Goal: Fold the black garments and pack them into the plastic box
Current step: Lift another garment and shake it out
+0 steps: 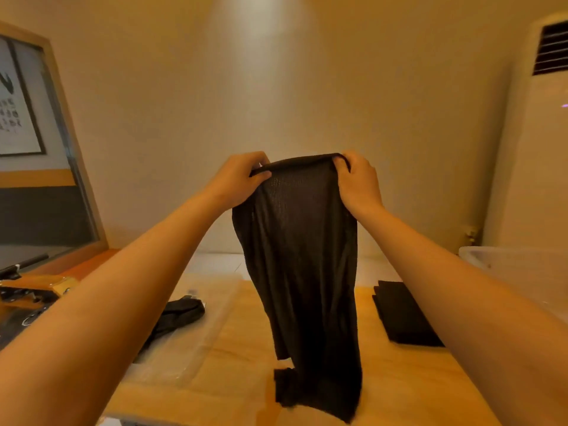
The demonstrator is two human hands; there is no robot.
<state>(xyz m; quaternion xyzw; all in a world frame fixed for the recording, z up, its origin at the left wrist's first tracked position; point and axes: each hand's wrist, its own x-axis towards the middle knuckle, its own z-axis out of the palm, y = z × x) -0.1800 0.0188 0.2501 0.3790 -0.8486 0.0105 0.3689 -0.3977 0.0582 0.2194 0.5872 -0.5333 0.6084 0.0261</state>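
Left hand (236, 176) and right hand (358, 182) are both raised at mid-frame, fingers curled, each pinching one end of the garment (298, 256) top hem. The black mesh garment hangs straight down between the forearms. Its lower end is bunched down near the table (239, 379); can't tell if it touches. A folded black stack (402, 315) lies flat on the table to the right. The clear box (522, 272) sits just beyond it at the right edge. On the left, another black bundle (181, 312) lies on a clear plastic bag (199, 342).
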